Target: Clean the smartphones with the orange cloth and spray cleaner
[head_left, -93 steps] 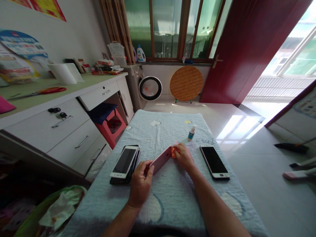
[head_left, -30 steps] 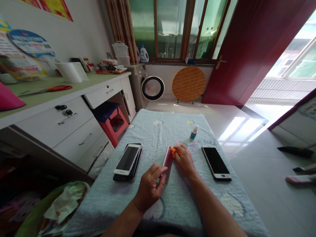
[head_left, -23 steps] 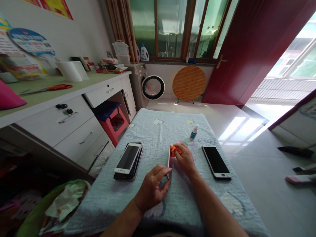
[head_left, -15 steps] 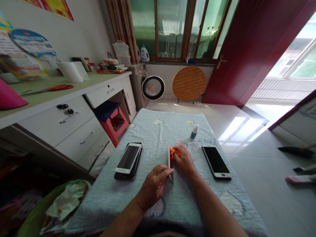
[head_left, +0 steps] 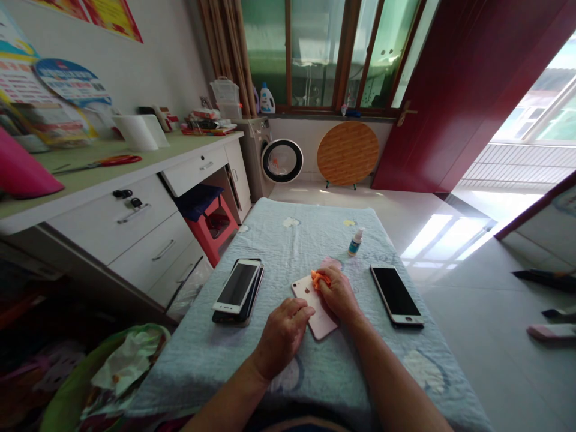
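Observation:
A pink smartphone (head_left: 322,321) with an apple logo shows its back at the middle of the cloth-covered table (head_left: 288,231). My left hand (head_left: 284,333) grips its left edge, thumb lying over the back. Bunched in the fingers of my right hand (head_left: 338,294) is an orange cloth (head_left: 320,279), pressed on the phone's upper right part. To the left, a white smartphone (head_left: 237,287) lies on a dark one (head_left: 245,319). Another smartphone (head_left: 396,294) with a black screen lies at the right. A small spray bottle (head_left: 355,242) stands upright beyond my right hand.
A white desk (head_left: 148,231) runs along the left, holding scissors (head_left: 108,162) and a paper roll (head_left: 137,133). Under it stands a red stool (head_left: 213,231). A bin (head_left: 67,390) sits at lower left. The washing machine door (head_left: 282,161) hangs open behind the table.
The pink phone has turned from edge-on to showing its back. The orange cloth stays in my right hand, now against that back. My left hand keeps its hold.

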`<state>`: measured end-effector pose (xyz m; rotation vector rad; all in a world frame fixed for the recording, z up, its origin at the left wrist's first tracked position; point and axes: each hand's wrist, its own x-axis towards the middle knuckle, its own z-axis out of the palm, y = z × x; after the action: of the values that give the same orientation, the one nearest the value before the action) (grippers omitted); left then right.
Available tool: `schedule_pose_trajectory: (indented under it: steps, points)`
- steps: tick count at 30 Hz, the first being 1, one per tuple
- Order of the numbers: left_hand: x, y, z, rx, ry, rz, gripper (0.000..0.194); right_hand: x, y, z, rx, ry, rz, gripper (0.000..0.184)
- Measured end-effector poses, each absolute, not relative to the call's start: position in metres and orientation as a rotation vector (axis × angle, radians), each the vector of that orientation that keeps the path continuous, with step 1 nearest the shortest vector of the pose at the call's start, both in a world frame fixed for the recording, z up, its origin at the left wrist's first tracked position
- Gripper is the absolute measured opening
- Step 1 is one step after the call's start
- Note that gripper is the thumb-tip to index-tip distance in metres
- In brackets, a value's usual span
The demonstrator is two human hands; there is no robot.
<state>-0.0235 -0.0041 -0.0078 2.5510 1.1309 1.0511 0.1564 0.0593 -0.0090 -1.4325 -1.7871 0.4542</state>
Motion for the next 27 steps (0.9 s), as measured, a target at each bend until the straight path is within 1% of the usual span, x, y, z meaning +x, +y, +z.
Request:
schedule_pose_trajectory:
  steps: [2, 4, 8, 10, 12, 14, 17, 20, 22, 23, 25, 27]
  points:
    - [-0.023, -0.003, -0.007, 2.513, 1.204, 1.023, 0.034, 0.156, 0.058, -0.009, -1.490, -1.785, 0.418, 0.020]
    - [-0.023, -0.002, -0.006, 2.457, 1.348, 0.978, 0.031, 0.156, 0.056, -0.007, -1.551, -1.777, 0.394, 0.016]
    - [-0.021, -0.002, -0.003, 2.357, 1.638, 0.870, 0.012, 0.155, 0.052, -0.002, -1.645, -1.737, 0.404, 0.014]
    - [-0.020, -0.003, -0.001, 2.358, 1.662, 0.820, 0.010, 0.154, 0.051, 0.000, -1.642, -1.719, 0.427, 0.015]
    - [-0.019, -0.005, 0.000, 2.382, 1.643, 0.790, 0.020, 0.153, 0.052, 0.002, -1.573, -1.718, 0.424, 0.015]
    - [-0.019, -0.006, 0.000, 2.410, 1.622, 0.780, 0.041, 0.152, 0.053, 0.001, -1.501, -1.722, 0.407, 0.016]
    - [-0.019, -0.006, -0.003, 2.466, 1.567, 0.760, 0.078, 0.151, 0.056, -0.001, -1.485, -1.723, 0.434, 0.017]
    - [-0.019, -0.005, -0.008, 2.522, 1.493, 0.713, 0.103, 0.152, 0.058, -0.004, -1.508, -1.711, 0.474, 0.017]
    - [-0.019, -0.004, -0.010, 2.520, 1.482, 0.696, 0.108, 0.153, 0.059, -0.005, -1.509, -1.694, 0.478, 0.017]
    - [-0.019, -0.003, -0.011, 2.510, 1.485, 0.696, 0.107, 0.154, 0.059, -0.005, -1.500, -1.686, 0.473, 0.017]
    - [-0.020, -0.003, -0.013, 2.494, 1.484, 0.713, 0.097, 0.155, 0.060, -0.004, -1.461, -1.670, 0.449, 0.018]
    - [-0.021, -0.003, -0.014, 2.489, 1.470, 0.756, 0.082, 0.156, 0.062, -0.005, -1.395, -1.667, 0.416, 0.020]
